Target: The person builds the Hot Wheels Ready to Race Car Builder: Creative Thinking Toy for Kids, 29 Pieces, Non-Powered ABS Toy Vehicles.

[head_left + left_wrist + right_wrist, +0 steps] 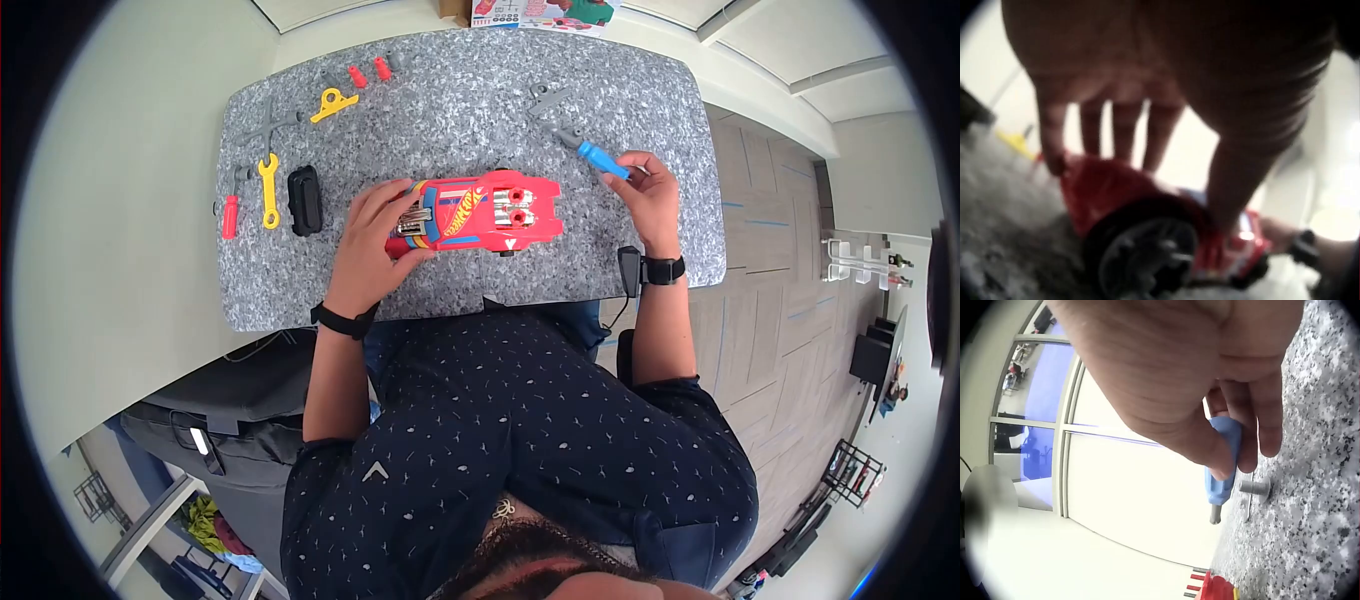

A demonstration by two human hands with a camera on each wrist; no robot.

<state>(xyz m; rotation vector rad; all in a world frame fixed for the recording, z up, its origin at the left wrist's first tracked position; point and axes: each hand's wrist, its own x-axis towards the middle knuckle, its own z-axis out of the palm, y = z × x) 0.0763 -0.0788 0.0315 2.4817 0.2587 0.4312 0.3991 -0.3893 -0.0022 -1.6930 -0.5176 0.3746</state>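
A red toy car (465,215) lies on the grey speckled table. My left hand (370,240) spans its left end, thumb on the near side and fingers on the far side; the left wrist view shows the hand (1129,81) over the car's red body (1107,187) and a black wheel (1147,256). My right hand (648,200) pinches the handle of a blue screwdriver (603,158), its grey tip pointing away to the upper left. In the right wrist view the fingers of the hand (1191,381) wrap the blue handle (1219,484).
Left of the car lie a black case (305,200), a yellow wrench (268,190), a red-handled tool (230,215) and a grey cross-shaped piece (268,128). Farther back are a yellow piece (333,105) and red pieces (382,68). Grey parts (546,98) lie beyond the screwdriver.
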